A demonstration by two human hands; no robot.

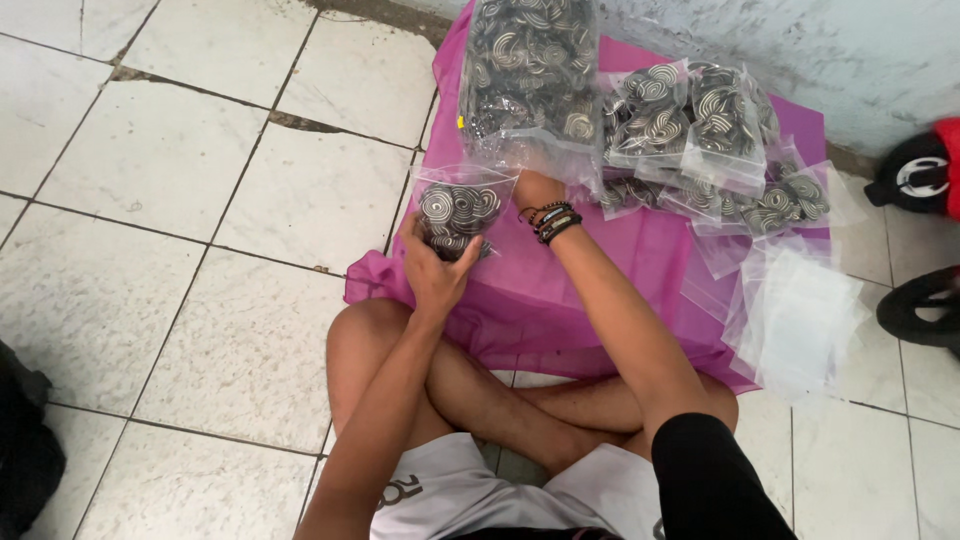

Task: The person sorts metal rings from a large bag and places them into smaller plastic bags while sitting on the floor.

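Note:
My left hand (436,268) holds a small clear plastic bag (458,208) partly filled with black-and-white spiral cookies, gripping it from below. My right hand (538,187), with beaded bracelets on the wrist, reaches into the mouth of a large clear sack (528,75) full of the same cookies; its fingers are hidden inside the plastic. Both sit on a magenta cloth (560,290) spread on the tiled floor in front of my crossed legs.
Several filled small bags (700,130) lie piled at the back right of the cloth. A stack of flat unfilled clear bags (795,310) lies at the right edge. Dark sandals (915,175) rest by the wall at far right. A dark object (25,440) sits at the left edge.

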